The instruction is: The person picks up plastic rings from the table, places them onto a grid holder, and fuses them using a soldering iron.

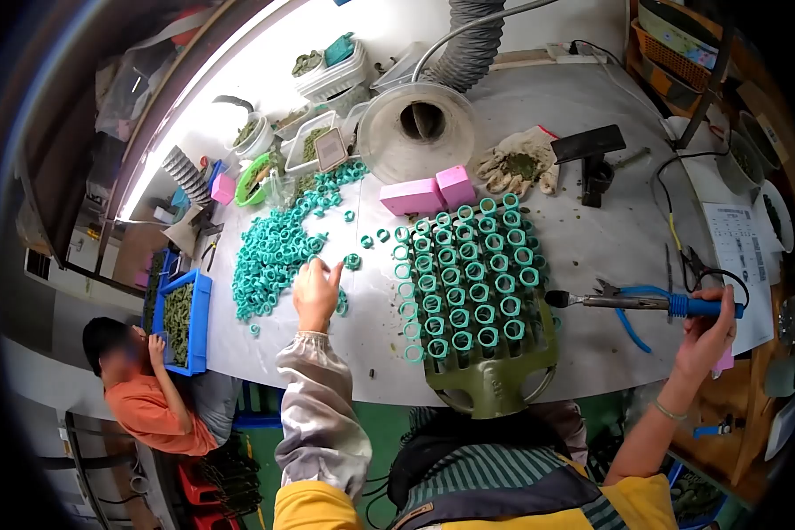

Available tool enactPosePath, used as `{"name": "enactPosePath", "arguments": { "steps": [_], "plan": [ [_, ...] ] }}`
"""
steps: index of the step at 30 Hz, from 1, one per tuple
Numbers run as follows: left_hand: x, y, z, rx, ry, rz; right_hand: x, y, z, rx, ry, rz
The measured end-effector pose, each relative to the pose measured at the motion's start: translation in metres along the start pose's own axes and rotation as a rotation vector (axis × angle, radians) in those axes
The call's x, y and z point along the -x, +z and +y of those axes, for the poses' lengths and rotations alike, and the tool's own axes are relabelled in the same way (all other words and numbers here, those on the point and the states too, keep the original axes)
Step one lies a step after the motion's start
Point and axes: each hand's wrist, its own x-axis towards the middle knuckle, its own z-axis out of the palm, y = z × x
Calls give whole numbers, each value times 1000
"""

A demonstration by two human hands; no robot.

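Observation:
My left hand (314, 296) hovers at the right edge of a pile of teal ring-shaped pieces (274, 252), thumb and fingers apart. Just beyond its fingertips lies a loose teal ring (352, 261). My right hand (709, 331) is closed around the blue handle of a soldering iron (627, 302). The iron's dark tip points left, close to the rack's right side. An olive-green rack (490, 382) stands in front of me, with rows of teal rings (478, 291) mounted upright on it.
Pink blocks (412, 197), a stained glove (519, 162) and a clear funnel hood (384, 132) stand behind the rack. Blue-handled pliers (632, 329) lie beneath the iron. A person in orange (163, 411) sits at left near a blue tray (205, 322).

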Motion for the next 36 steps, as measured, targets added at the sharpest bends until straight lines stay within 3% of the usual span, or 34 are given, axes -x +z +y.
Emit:
{"name": "enactPosePath", "arguments": {
  "steps": [3, 8, 11, 13, 15, 18, 19, 21, 23, 25, 28, 36],
  "plan": [
    [20, 11, -15, -238, -68, -111, 3, 2, -2, 18, -8, 4],
    [31, 36, -30, 151, -41, -90, 6, 4, -8, 42, -23, 11],
    [27, 12, -11, 381, -208, -242, 8, 3, -11, 44, -21, -10],
    [26, 7, -4, 448, -201, -294, 5, -2, -10, 77, -35, 7],
    [26, 8, -2, 614, -143, -285, 6, -2, -10, 79, -40, 16],
    [25, 4, 2, 553, -6, -162, 9, 1, -14, 77, -38, 5],
    [25, -12, 15, 489, -12, -238, 10, 2, -15, 80, -36, 12],
    [34, -32, 59, 863, 65, -266, 9, 1, -15, 84, -46, 3],
    [49, -57, 118, 939, 336, -286, 8, 1, -13, 85, -50, -21],
    [68, -68, 165, 1088, 400, -397, 8, 0, -10, 75, -45, -32],
    [81, -65, 210, 874, 701, -259, 10, 0, -8, 42, -17, -50],
    [94, -30, 244, 894, 687, -277, 21, 13, 11, -29, 55, -64]
  ]
}}
